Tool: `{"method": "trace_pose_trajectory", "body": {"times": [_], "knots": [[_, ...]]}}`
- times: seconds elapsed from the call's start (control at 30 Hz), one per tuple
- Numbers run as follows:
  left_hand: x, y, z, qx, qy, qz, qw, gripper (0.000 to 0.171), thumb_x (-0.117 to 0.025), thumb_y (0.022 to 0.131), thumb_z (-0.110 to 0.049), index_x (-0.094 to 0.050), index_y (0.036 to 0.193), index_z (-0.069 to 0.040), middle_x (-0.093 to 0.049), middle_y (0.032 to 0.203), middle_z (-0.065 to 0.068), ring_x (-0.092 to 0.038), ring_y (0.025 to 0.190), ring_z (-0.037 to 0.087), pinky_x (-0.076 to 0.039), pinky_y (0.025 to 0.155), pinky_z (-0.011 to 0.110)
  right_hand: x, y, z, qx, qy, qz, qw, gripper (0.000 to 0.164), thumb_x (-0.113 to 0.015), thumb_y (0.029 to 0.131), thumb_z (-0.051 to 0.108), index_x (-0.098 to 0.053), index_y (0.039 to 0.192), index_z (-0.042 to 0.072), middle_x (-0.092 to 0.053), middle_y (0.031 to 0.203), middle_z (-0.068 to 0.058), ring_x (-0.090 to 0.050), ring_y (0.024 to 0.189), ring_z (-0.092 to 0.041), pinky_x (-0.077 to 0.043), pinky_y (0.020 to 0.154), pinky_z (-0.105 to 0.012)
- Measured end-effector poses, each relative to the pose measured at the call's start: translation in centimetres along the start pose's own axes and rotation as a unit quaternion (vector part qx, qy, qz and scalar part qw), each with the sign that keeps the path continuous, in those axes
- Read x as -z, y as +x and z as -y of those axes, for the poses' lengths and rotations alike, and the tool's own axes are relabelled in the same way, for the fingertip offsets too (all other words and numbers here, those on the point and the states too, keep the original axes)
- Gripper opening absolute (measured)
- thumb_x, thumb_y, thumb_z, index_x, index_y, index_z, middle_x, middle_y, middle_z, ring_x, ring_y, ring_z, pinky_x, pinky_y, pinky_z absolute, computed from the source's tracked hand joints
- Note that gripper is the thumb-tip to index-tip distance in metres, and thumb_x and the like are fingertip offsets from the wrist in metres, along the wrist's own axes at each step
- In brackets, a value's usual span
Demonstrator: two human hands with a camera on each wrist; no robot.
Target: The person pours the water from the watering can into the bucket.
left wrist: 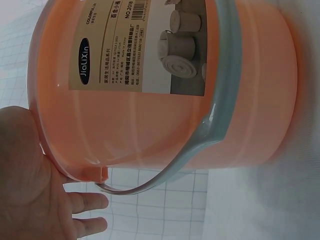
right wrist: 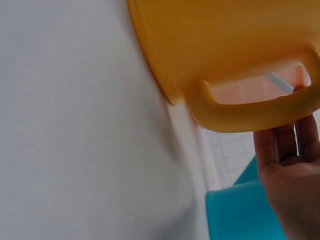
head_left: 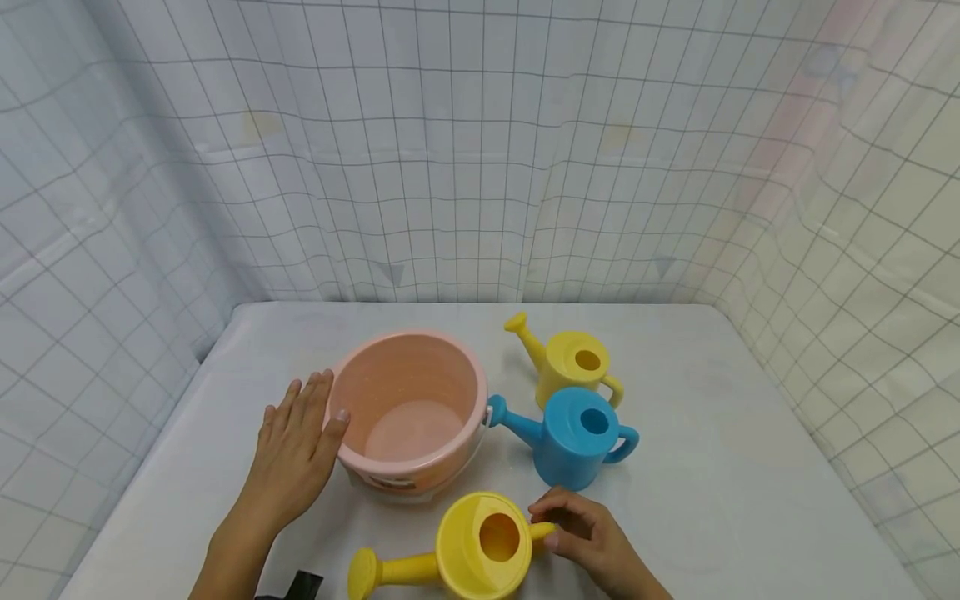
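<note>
A pink bucket [head_left: 420,483] stands upright left of centre; its label and pale curved handle [left wrist: 230,75] show in the left wrist view. Against the bucket's left rim rests my left hand [head_left: 292,454], fingers straight and thumb at the rim. My right hand [head_left: 588,537] holds the handle of the front yellow watering can [head_left: 468,546], whose spout points left. In the right wrist view the fingers [right wrist: 287,145] reach behind the can's handle [right wrist: 250,116]. The base of this can is cut off in the head view.
A blue watering can [head_left: 570,450] stands right of the bucket, spout towards it. Behind that is a second yellow watering can [head_left: 558,375]. The white table [head_left: 720,467] is enclosed by checked curtains [head_left: 450,167] at the back and sides. A small black object [head_left: 303,585] shows at the front edge.
</note>
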State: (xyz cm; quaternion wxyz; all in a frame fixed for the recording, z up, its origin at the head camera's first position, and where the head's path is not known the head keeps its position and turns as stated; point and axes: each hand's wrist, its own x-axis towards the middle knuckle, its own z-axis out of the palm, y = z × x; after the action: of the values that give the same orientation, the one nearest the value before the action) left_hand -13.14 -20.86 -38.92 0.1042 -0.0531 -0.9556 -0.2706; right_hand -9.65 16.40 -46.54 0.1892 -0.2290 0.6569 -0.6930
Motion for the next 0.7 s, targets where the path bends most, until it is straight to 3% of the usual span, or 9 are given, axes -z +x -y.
{"method": "trace_pose_trajectory", "body": {"times": [0.1, 0.23, 0.37, 0.53, 0.7], "knots": [[0.0, 0.0, 0.0, 0.001, 0.002, 0.000, 1.0000, 0.060, -0.031, 0.102, -0.042, -0.012, 0.153, -0.018, -0.020, 0.156, 0.022, -0.006, 0.146, 0.041, -0.001, 0.111, 0.068, 0.2, 0.0, 0.8, 0.010, -0.042, -0.025, 0.999, 0.029, -0.049, 0.096, 0.004, -0.052, 0.121, -0.009, -0.056, 0.109, -0.021, -0.057, 0.098, -0.017, -0.049, 0.093, -0.022], [0.0, 0.0, 0.0, 0.002, 0.003, -0.002, 1.0000, 0.060, -0.031, 0.101, -0.042, -0.012, 0.153, -0.018, -0.020, 0.156, 0.022, -0.007, 0.146, 0.042, 0.000, 0.111, 0.067, 0.4, 0.0, 1.7, 0.009, -0.084, -0.062, 0.995, 0.026, -0.053, 0.094, 0.006, -0.056, 0.120, 0.001, -0.058, 0.110, -0.013, -0.056, 0.099, -0.020, -0.049, 0.093, -0.022], [0.0, 0.0, 0.0, 0.002, 0.005, -0.002, 1.0000, 0.060, -0.031, 0.101, -0.042, -0.012, 0.153, -0.018, -0.020, 0.156, 0.022, -0.007, 0.146, 0.042, 0.002, 0.112, 0.066, 0.6, 0.0, 2.4, 0.058, -0.140, -0.099, 0.983, 0.025, -0.055, 0.093, 0.003, -0.059, 0.118, 0.008, -0.060, 0.107, -0.009, -0.056, 0.099, -0.015, -0.049, 0.093, -0.021], [0.0, 0.0, -0.1, 0.001, 0.006, -0.003, 1.0000, 0.060, -0.031, 0.101, -0.042, -0.012, 0.153, -0.018, -0.021, 0.155, 0.022, -0.008, 0.145, 0.043, 0.000, 0.111, 0.067, 1.1, 0.2, 2.7, 0.148, -0.179, -0.120, 0.965, 0.027, -0.056, 0.090, -0.006, -0.057, 0.117, -0.001, -0.058, 0.102, -0.014, -0.055, 0.095, -0.016, -0.049, 0.090, -0.020], [0.0, -0.1, -0.1, 0.001, 0.007, -0.006, 1.0000, 0.060, -0.031, 0.101, -0.042, -0.013, 0.153, -0.017, -0.022, 0.155, 0.023, -0.009, 0.145, 0.043, -0.002, 0.110, 0.068, 1.7, 0.1, 3.1, 0.193, -0.179, -0.117, 0.958, 0.028, -0.056, 0.088, -0.009, -0.056, 0.115, -0.008, -0.057, 0.097, -0.015, -0.052, 0.088, -0.021, -0.049, 0.083, -0.021]]}}
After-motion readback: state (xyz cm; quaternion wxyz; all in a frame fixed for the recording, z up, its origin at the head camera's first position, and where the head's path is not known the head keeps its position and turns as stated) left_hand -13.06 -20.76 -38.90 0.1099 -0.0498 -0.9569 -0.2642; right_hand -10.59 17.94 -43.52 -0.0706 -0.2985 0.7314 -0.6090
